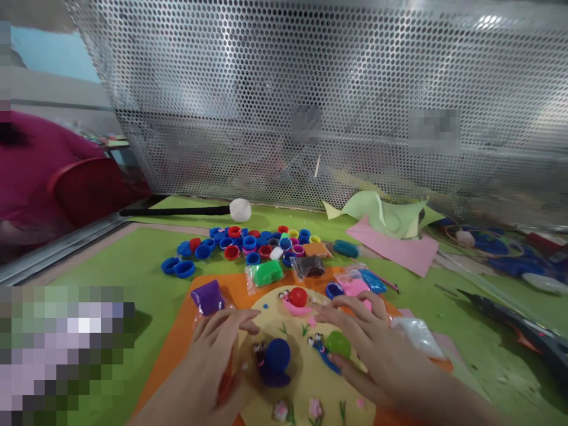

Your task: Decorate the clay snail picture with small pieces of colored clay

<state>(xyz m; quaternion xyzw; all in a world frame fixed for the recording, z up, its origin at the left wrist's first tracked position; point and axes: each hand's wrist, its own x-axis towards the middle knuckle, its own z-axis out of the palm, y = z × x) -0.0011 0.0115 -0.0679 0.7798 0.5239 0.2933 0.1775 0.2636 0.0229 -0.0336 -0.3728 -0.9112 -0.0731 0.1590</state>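
A round pale-yellow board lies below me, decorated with small clay snails and flowers. My left hand is at its left edge, fingers apart and holding nothing. Close to it is the snail with a dark blue bottle-cap shell. My right hand spreads over the board's right side, with its thumb by the blue snail with a green shell. Near the far rim sits a pink snail with a red shell. Whether the fingertips touch the board, I cannot tell.
Bottle caps are heaped behind the orange sheet. Bagged clay, purple and green among it, surrounds the board. A glue gun lies right, crumpled paper behind. A perforated metal panel stands at the back.
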